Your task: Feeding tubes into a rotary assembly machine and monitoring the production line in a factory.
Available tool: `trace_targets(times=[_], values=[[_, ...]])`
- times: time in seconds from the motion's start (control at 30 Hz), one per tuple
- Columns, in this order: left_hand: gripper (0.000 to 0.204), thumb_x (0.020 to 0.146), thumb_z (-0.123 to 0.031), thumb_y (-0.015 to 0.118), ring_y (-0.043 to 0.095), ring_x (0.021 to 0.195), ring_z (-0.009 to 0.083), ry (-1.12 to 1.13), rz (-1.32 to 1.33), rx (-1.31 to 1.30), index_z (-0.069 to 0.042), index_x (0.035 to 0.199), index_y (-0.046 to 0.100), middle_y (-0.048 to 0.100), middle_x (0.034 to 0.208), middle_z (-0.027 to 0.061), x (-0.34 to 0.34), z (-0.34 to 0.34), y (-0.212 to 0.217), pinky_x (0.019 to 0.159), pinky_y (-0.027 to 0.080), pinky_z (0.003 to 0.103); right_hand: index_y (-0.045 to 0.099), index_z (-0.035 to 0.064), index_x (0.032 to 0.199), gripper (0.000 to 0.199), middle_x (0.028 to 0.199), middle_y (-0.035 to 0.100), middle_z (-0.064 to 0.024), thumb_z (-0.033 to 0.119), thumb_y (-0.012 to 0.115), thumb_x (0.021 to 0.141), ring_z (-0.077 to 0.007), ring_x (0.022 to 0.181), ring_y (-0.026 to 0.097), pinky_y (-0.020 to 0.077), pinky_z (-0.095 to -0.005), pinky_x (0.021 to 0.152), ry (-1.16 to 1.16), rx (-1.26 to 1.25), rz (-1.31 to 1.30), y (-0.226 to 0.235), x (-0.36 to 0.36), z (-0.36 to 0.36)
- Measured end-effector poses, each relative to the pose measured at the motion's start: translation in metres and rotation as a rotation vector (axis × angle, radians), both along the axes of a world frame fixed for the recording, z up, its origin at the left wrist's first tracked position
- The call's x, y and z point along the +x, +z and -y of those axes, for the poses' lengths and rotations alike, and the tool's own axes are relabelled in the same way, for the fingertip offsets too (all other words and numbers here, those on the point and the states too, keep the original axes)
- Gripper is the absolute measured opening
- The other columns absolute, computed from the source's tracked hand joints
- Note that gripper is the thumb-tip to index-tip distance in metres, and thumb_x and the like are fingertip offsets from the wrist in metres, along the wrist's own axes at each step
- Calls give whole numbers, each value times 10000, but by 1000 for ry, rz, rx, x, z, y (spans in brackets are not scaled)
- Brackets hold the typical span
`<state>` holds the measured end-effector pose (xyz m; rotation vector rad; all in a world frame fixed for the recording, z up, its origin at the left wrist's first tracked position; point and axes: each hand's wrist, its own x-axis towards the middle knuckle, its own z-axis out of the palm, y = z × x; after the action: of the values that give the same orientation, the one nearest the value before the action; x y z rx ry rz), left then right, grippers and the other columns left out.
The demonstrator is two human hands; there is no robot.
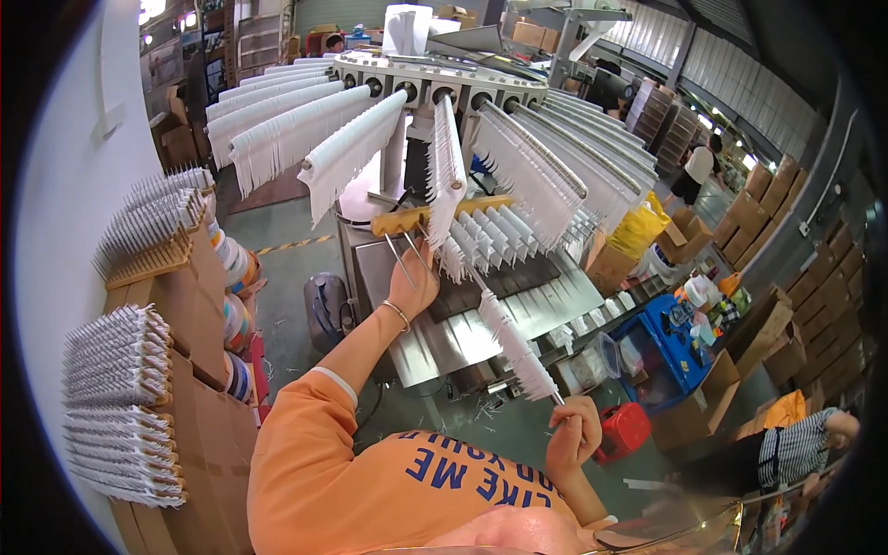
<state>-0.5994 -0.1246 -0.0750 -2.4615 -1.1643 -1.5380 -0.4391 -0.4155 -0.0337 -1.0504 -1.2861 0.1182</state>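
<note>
Low at the right, my right hand (pixel 573 430) is closed around the bare near end of a thin metal rod. White fringed strips (pixel 513 342) cover most of that rod, which slants up toward the machine. My left hand (pixel 413 282) is raised by a yellow notched bar (pixel 398 221), its fingers drawn together; what they grip is hidden. Two bare metal prongs (pixel 403 256) stick out of the bar beside it. Just above hangs a spindle wrapped in white fringe (pixel 446 157). Several more white-covered rods (pixel 495 236) lie side by side right of my left hand.
A round machine head (pixel 439 74) carries several fringe-covered arms fanning outward. Below it is a metal table (pixel 472 338). Racks of spiky rods (pixel 120 356) stand on cardboard boxes (pixel 208 435) at left. At right are a blue bin (pixel 661 356), a red container (pixel 622 432) and other people.
</note>
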Motion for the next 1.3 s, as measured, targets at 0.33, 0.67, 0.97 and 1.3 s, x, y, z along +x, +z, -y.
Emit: trace_targets(times=[0.33, 0.67, 0.97, 1.3], values=[[513, 652, 15, 529, 520, 879, 404, -26, 18, -61, 70, 1137, 371, 502, 1008, 271, 1, 5, 3, 747, 450, 444, 522, -20, 748, 256, 691, 457, -99, 164, 400, 877, -130, 575, 426, 324, -233, 513, 23, 103, -63, 4, 7, 18], [762, 673, 92, 461, 502, 895, 441, -41, 5, -45, -40, 1358, 156, 500, 991, 271, -4, 0, -3, 772, 427, 460, 543, -34, 813, 199, 730, 520, -83, 72, 381, 860, -125, 594, 453, 350, -228, 556, 83, -163, 151, 52, -9, -26], [535, 617, 34, 506, 515, 836, 412, -27, -4, -6, 70, 1137, 382, 505, 966, 261, -1, 5, 8, 714, 449, 447, 531, -25, 914, 192, 766, 510, -49, 73, 368, 892, -89, 628, 438, 362, -209, 589, 219, -172, 17, 27, -10, -61], [683, 658, 60, 471, 490, 834, 405, -207, 29, -100, 31, 1303, 248, 500, 959, 249, 10, 64, 23, 707, 408, 446, 489, 6, 916, 152, 724, 496, -48, 101, 373, 898, -79, 619, 422, 345, -197, 569, 97, -126, -204, 17, -3, -20]])
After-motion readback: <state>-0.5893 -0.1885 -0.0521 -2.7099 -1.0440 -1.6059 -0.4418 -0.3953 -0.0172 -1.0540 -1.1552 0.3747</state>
